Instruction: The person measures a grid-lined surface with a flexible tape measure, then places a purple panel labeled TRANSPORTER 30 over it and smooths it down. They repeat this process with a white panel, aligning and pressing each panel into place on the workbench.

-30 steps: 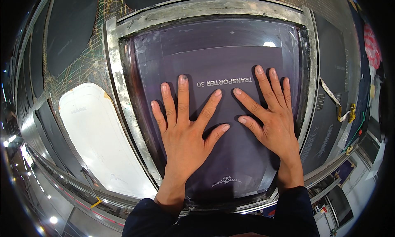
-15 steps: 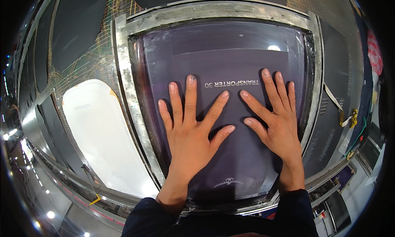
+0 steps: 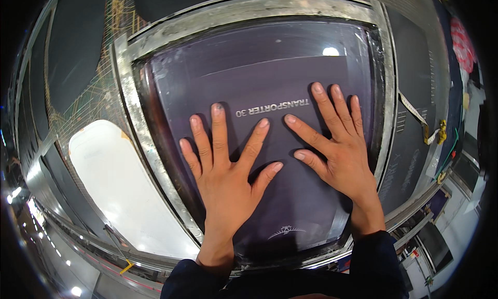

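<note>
Two bare hands lie flat, palms down, on a dark purple sheet (image 3: 311, 205) stretched inside a metal frame (image 3: 129, 127). Each grip is wide, fingers spread, holding nothing. The left hand (image 3: 228, 169) presses the sheet's middle, and the right hand (image 3: 337, 148) rests just beside it, the thumbs near each other but apart. White lettering (image 3: 272, 108) sits just beyond the fingertips, between the two hands, and a small white emblem (image 3: 285, 231) lies beside the left wrist. Dark sleeves cover both forearms. Left of the left hand, outside the frame, a white rounded panel (image 3: 119, 190) lies on the tabletop. Right of the right hand, past the frame, a strip of tape (image 3: 415, 112) hangs.
</note>
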Available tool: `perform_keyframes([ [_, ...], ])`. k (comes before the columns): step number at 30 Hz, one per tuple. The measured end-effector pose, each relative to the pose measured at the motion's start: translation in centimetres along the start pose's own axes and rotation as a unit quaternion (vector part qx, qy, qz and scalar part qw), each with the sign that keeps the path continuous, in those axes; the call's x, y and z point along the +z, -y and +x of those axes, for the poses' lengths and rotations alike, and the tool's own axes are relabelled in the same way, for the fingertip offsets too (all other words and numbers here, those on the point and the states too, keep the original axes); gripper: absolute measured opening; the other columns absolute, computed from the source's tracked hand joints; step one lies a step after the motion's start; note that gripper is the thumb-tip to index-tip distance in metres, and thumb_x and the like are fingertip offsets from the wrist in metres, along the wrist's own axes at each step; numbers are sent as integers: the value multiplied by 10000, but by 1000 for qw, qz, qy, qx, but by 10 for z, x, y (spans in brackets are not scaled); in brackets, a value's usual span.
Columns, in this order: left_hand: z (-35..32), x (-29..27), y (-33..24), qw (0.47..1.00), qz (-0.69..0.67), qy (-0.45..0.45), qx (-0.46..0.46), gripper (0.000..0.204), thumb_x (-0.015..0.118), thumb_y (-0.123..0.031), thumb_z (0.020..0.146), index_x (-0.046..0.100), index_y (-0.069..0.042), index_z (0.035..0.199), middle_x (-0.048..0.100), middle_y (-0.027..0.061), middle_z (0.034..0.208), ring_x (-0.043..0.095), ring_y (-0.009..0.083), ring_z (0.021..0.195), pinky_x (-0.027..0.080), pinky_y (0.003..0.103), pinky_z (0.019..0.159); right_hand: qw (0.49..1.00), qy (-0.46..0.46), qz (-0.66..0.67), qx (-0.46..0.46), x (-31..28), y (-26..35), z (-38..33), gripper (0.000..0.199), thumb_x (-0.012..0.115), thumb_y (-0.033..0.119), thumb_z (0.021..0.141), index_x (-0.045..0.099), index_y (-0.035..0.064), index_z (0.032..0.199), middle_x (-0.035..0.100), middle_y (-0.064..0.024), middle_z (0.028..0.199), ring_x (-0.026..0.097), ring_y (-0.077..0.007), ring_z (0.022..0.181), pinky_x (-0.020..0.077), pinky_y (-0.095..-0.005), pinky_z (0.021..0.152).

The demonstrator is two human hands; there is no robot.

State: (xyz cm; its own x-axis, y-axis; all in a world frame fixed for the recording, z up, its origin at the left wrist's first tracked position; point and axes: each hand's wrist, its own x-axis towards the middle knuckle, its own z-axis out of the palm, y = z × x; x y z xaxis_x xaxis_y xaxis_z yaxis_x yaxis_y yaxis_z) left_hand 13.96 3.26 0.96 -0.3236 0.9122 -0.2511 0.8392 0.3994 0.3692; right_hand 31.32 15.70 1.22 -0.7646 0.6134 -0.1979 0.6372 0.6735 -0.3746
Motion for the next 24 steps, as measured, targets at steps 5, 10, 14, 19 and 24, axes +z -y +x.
perform_keyframes([
  [5,-6,6,5,1000,14,-8,13,648,676,-591,845,571,-318,1423,194,203,1644,86,472,1514,70,658,1165,1000,0,2,-5,2,0,1,534,683,471,830,647,322,1342,330,-123,1611,260,-362,1498,149,-558,1208],
  [10,-5,8,4,999,1,-32,21,650,720,-532,833,567,-312,1426,186,206,1645,103,468,1513,78,661,1162,1000,-5,-2,-14,4,-6,-4,509,663,443,875,610,354,1373,346,-89,1605,265,-348,1496,167,-566,1201],
  [14,1,0,0,999,-33,-11,28,684,750,-494,815,535,-335,1445,215,193,1637,134,461,1508,127,671,1155,999,-25,15,-22,-6,-4,-4,566,703,368,873,584,246,1412,358,-110,1601,285,-337,1494,150,-534,1206],
  [19,-99,-21,56,974,-143,-141,107,540,729,-325,884,579,-232,1395,370,167,1564,354,374,1439,318,491,1157,964,-257,59,-24,-23,-15,-62,484,698,106,910,581,40,1374,646,-173,1272,607,-336,1145,456,-422,986],
  [24,-289,-41,127,966,-80,-245,-4,232,750,-142,864,743,-104,1092,729,67,1107,677,276,1038,528,403,888,936,-245,79,241,11,-42,-183,743,827,358,796,545,47,1410,539,-196,1047,556,-372,1009,431,-445,933],
])
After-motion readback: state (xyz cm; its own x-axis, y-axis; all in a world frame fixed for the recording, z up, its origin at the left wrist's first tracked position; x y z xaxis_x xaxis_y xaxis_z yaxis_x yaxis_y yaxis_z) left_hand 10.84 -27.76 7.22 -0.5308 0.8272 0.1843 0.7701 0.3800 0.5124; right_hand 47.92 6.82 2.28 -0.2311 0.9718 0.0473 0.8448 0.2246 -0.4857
